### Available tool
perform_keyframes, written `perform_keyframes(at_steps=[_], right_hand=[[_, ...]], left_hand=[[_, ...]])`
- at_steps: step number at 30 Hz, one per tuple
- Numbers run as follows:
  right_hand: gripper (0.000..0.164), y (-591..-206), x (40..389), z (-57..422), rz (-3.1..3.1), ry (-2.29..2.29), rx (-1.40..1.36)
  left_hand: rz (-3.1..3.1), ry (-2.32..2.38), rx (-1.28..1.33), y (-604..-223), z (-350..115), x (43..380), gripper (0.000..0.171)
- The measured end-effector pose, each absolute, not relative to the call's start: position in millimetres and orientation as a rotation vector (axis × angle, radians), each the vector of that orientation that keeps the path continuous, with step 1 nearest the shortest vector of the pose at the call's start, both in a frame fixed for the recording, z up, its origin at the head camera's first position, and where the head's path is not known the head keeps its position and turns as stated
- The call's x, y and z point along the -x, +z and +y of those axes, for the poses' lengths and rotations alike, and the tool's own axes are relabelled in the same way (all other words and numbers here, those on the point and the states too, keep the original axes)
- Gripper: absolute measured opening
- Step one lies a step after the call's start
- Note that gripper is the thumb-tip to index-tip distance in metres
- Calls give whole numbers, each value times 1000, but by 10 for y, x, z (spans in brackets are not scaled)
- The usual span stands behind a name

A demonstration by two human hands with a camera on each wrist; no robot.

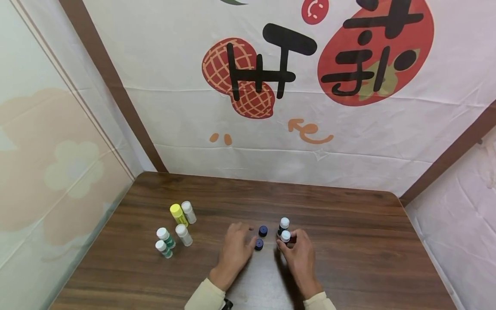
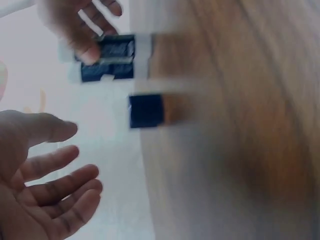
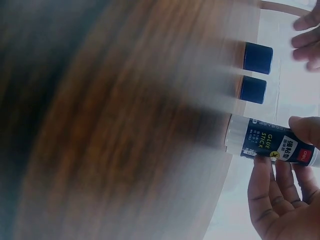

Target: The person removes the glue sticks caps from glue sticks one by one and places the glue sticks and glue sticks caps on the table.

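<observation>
My right hand (image 1: 303, 258) pinches a dark-labelled glue stick (image 3: 267, 142) between thumb and fingers, its white end up and its base at the tabletop. Right behind it stands a second dark-labelled glue stick (image 1: 284, 224). Two dark blue caps (image 1: 263, 231) stand on the table between my hands, one nearer to me than the other. My left hand (image 1: 234, 249) hovers just left of the caps, fingers spread and relaxed, holding nothing. In the left wrist view, a single blue cap (image 2: 146, 110) shows beyond the left fingertips.
On the left of the brown wooden table (image 1: 348, 241) stand a yellow stick (image 1: 179, 214), two whitish sticks (image 1: 184, 235) and two green-labelled sticks with white tops (image 1: 165, 238). A printed white cloth (image 1: 186, 120) hangs behind the table's far edge.
</observation>
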State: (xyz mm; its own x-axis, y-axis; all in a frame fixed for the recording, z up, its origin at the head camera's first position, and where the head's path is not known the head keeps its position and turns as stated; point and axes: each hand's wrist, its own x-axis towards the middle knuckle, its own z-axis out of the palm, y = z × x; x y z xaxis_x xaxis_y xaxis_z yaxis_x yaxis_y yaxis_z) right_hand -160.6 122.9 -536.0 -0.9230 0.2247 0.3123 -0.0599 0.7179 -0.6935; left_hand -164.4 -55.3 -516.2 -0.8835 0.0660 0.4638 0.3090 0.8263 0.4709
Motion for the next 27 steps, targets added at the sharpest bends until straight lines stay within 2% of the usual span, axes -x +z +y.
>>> perform_keyframes(at_steps=[10, 19, 27], right_hand=[[33, -5363, 1574, 1256, -2588, 1057, 169], [33, -5366, 1572, 1259, -2601, 1029, 178], [33, -5376, 1609, 1252, -2588, 1033, 167]], left_hand=[[-2373, -750, 127, -4836, -1090, 1638, 13], [-2285, -693, 32, -4761, -1536, 1732, 13], [-2400, -661, -138, -4718, -1873, 1866, 28]])
